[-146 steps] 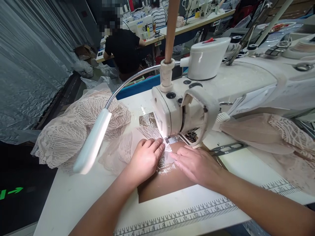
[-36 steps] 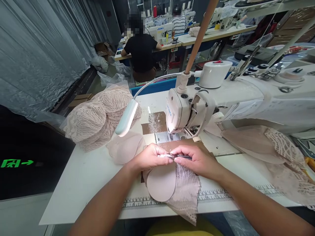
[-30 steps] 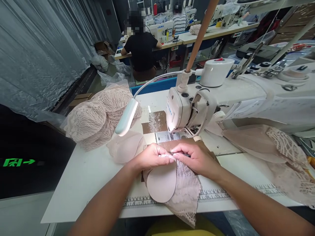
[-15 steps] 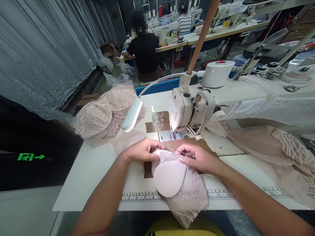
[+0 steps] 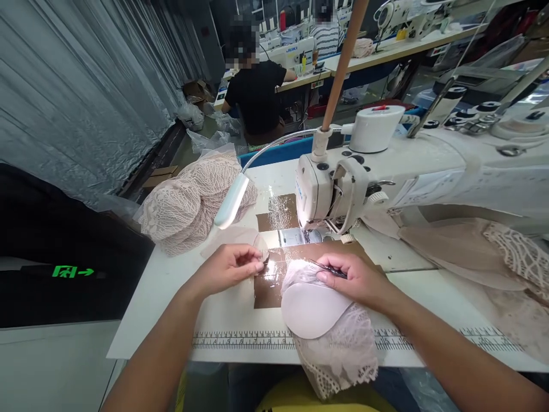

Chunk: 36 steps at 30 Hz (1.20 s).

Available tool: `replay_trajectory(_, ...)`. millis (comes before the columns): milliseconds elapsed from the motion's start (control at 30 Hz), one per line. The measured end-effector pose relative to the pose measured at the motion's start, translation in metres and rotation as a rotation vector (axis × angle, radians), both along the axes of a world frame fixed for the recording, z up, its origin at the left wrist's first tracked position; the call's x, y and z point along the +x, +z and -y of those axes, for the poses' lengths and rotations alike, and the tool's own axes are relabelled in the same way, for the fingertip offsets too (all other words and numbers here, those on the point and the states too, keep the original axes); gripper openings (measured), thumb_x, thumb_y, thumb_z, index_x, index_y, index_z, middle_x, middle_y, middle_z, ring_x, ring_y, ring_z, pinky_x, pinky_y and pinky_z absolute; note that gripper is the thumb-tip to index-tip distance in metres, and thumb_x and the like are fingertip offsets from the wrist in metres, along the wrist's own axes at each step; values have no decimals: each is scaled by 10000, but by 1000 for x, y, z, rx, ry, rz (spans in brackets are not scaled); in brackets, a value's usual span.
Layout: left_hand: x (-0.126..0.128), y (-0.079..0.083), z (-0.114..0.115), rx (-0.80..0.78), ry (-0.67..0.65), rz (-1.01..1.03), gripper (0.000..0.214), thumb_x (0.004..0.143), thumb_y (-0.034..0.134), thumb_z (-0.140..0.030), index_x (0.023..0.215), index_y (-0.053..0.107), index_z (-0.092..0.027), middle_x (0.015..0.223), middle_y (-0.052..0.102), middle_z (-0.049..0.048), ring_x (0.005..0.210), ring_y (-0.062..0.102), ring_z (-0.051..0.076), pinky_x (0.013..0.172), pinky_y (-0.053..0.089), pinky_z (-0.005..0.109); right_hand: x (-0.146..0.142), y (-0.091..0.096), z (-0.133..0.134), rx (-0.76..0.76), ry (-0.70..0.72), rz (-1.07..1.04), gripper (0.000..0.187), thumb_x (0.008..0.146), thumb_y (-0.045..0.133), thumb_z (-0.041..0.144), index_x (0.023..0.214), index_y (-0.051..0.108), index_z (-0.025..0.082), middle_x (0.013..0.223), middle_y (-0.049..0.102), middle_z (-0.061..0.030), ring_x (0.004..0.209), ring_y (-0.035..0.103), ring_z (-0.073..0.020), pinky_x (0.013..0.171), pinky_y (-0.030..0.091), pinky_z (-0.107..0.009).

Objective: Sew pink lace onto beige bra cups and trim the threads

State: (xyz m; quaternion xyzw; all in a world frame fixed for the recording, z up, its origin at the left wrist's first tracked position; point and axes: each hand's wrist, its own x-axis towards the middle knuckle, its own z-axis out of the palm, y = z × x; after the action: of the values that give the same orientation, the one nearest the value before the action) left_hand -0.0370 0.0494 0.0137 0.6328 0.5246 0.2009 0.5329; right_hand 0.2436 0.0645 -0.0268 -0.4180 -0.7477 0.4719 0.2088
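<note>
My right hand [image 5: 354,280] is closed around dark, thin-pointed thread snips [image 5: 337,270]. Its thumb and fingers also rest on the gathered top of a pale lace bra cup piece [image 5: 330,343]. A smooth, rounded cup pad [image 5: 315,312] lies on that lace, which hangs over the table's front edge. Left of it, my left hand [image 5: 231,268] is pinched, apart from the lace; what its fingertips hold is too small to make out. Just behind those fingers shows a small round beige piece [image 5: 261,246], beside a sheer fabric piece [image 5: 227,236].
The sewing machine [image 5: 326,189] stands behind my hands, its needle area lit by a lamp [image 5: 231,200]. A lace cup pile [image 5: 189,200] sits at left, more lace fabric [image 5: 472,246] at right. A ruler strip [image 5: 240,340] runs along the front edge. A person [image 5: 257,91] sits farther off.
My left hand has let go of the lace piece and moved left. My right hand, with the snips, has shifted slightly right, and the lace and pad have moved right and turned with it.
</note>
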Motion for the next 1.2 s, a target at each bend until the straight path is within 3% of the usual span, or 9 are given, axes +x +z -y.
replay_trajectory(100,15,-14,8,-253,-129,201,342,753,696,-390,991,661,-148,886,629,54,770,559,145,686,436,250,-2,1,4,23,21,-103,197,867,509,354,848,621,193,794,627,-31,742,551,-173,652,401,-291)
replay_trajectory(167,34,-26,12,-306,-119,338,361,723,729,-389,977,657,-143,829,602,32,701,516,115,605,389,213,-4,0,6,17,71,-136,217,874,509,373,872,628,191,794,634,-32,733,557,-169,639,410,-282)
replay_trajectory(300,63,-48,15,-248,153,494,350,747,700,-444,884,651,-126,730,580,19,626,482,97,565,366,210,-5,-3,6,1,94,-67,249,866,527,423,884,618,192,804,626,-28,736,562,-169,636,427,-278)
replay_trajectory(400,69,-54,14,-143,189,458,332,772,679,-441,833,655,-115,695,582,22,623,492,102,585,381,220,-2,0,4,-6,33,-100,321,866,509,477,1003,591,198,921,628,-52,815,585,-187,684,459,-294)
replay_trajectory(533,68,-54,14,-78,122,426,328,749,708,-414,851,684,-103,755,611,45,686,516,119,639,396,231,0,6,-1,42,66,-85,314,889,481,456,1020,611,202,952,646,-56,852,597,-190,721,461,-299)
replay_trajectory(767,69,-58,12,-118,117,394,346,708,734,-423,752,670,-85,633,505,1,595,420,86,539,314,207,-7,2,-2,53,135,-28,250,877,526,415,963,650,215,899,669,-27,796,594,-172,669,439,-273)
replay_trajectory(967,72,-50,14,-85,58,341,350,756,679,-443,778,685,-94,655,543,9,596,445,91,544,338,208,-8,0,1,81,55,-49,261,880,510,415,879,678,216,844,676,-33,775,606,-181,666,456,-291)
replay_trajectory(1100,54,-31,14,145,-16,21,340,796,623,-456,733,683,-128,647,581,15,584,481,116,534,346,226,-2,-4,3,153,-160,-46,242,862,525,406,977,627,219,962,674,-54,874,621,-209,717,486,-308)
replay_trajectory(1200,32,-18,-1,400,110,-224,278,833,572,-411,806,691,-161,737,637,37,678,554,163,613,400,250,-8,-6,11,323,-58,21,351,808,598,329,1143,560,232,1049,657,-68,907,614,-220,721,483,-306)
